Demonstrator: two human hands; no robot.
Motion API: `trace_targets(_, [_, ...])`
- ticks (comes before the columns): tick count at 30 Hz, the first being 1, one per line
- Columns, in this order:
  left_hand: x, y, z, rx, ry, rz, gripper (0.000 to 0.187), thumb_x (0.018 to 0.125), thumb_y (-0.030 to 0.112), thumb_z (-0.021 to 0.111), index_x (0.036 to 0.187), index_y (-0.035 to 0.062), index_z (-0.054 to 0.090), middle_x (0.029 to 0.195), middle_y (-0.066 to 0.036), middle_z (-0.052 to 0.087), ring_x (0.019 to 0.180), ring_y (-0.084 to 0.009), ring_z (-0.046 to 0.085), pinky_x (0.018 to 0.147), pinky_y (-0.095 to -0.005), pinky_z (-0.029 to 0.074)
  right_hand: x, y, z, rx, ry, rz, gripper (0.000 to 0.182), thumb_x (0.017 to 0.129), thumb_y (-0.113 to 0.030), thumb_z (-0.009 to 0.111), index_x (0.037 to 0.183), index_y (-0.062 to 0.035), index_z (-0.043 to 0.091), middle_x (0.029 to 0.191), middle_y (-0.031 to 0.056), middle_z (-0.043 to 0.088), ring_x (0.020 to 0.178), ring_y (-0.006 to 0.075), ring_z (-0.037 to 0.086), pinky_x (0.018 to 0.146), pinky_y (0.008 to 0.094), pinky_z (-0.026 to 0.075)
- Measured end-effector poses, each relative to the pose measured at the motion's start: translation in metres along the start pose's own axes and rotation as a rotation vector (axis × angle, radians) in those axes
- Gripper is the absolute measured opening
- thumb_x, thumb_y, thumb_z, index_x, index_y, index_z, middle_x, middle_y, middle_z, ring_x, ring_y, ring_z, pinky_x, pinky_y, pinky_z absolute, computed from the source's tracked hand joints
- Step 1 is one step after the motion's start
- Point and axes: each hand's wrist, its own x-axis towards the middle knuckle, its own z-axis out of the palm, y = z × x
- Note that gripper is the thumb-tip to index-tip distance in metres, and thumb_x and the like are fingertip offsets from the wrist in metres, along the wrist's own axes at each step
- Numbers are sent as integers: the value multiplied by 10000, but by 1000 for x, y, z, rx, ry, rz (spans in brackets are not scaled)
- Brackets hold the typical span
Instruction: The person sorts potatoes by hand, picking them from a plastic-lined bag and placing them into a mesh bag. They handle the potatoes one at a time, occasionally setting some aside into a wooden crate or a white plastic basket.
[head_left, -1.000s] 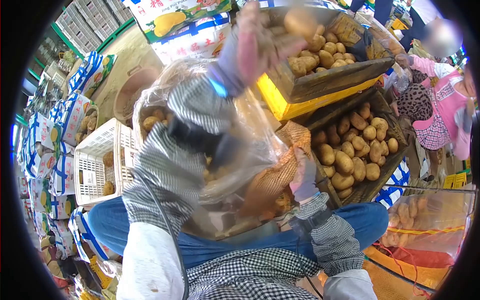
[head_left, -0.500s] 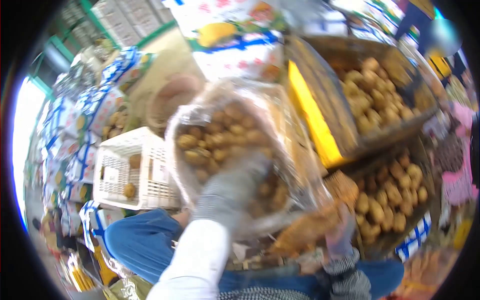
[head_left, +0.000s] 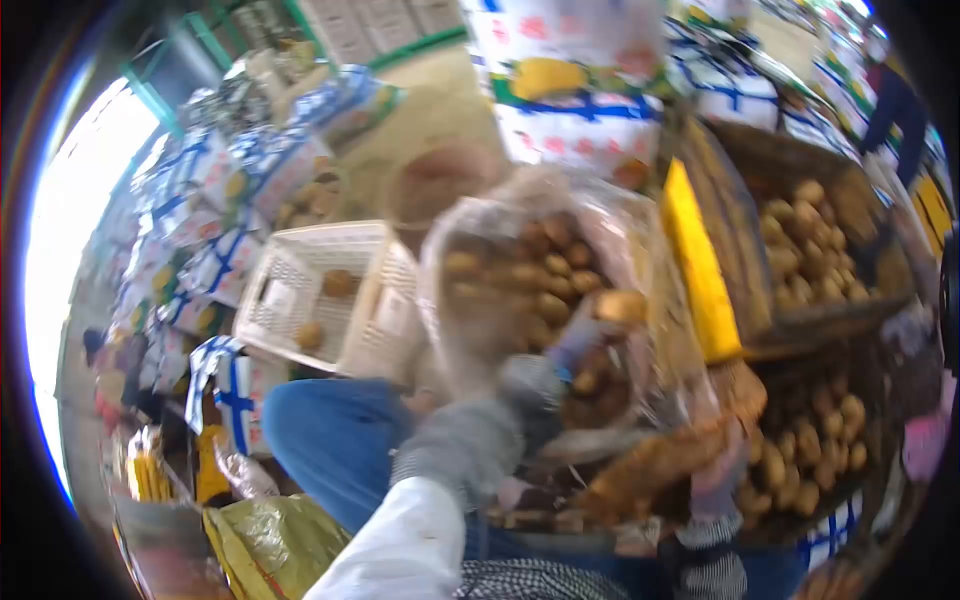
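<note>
My left hand (head_left: 545,380), in a grey glove with a white sleeve behind it, reaches over a plastic-lined box (head_left: 440,320) full of brown potatoes (head_left: 550,275). Its fingers are closed on one potato (head_left: 622,306) near the box's right side. Lower right, my right hand (head_left: 715,475), gloved and with a checked cuff, grips a crumpled brown piece (head_left: 650,465) beside the box; the frame does not show what kind of thing it is. Part of the potatoes at the box's left is blurred.
A white crate (head_left: 335,240) with two potatoes stands left of the box. Dark bins with potatoes, one with a yellow edge (head_left: 700,265), stand at the right. A printed sack (head_left: 580,90) is behind, and stacked sacks (head_left: 215,260) line the left.
My left hand has moved from the middle of the potatoes toward the box's right side, where a potato now shows at its fingers. The camera view has shifted left. My right hand keeps its grip.
</note>
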Motion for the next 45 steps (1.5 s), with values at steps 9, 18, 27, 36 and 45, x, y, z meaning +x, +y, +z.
trace_targets(9, [-113,7,107,631,17,152,627,769,-64,664,1333,52,415,1239,-107,539,1116,-204,557,904,-302,513,14,-107,0,758,137,450,320,952,-88,504,1249,26,541,1218,104,567,1083,191,554,931,294,455])
trace_targets(18, [-144,-11,150,1083,-242,527,559,677,-72,650,1216,19,531,1264,-131,520,1213,-234,486,1026,-344,404,9,-98,1,1041,-38,560,509,871,-79,665,1319,26,447,1242,112,553,1129,208,562,1003,293,440])
trace_targets(27, [-167,-22,148,493,-201,56,673,827,88,671,1405,37,329,1330,-102,475,1218,-221,473,1040,-356,387,9,-95,18,1058,305,571,234,879,-20,574,1109,9,599,1025,83,618,934,151,593,836,284,496])
trace_targets(36, [-164,-16,120,322,-28,192,441,943,385,527,1249,68,521,1210,-100,579,1158,-249,519,1024,-436,380,17,-119,-2,825,-60,567,401,879,3,586,1264,50,484,1154,121,591,1061,197,595,963,302,474])
trace_targets(45, [-159,-41,138,-186,-171,-8,259,995,206,423,1119,15,546,1021,-98,576,972,-160,556,826,-301,482,-20,-73,41,242,41,302,356,924,-176,592,1219,-22,466,978,56,563,910,154,548,839,269,476])
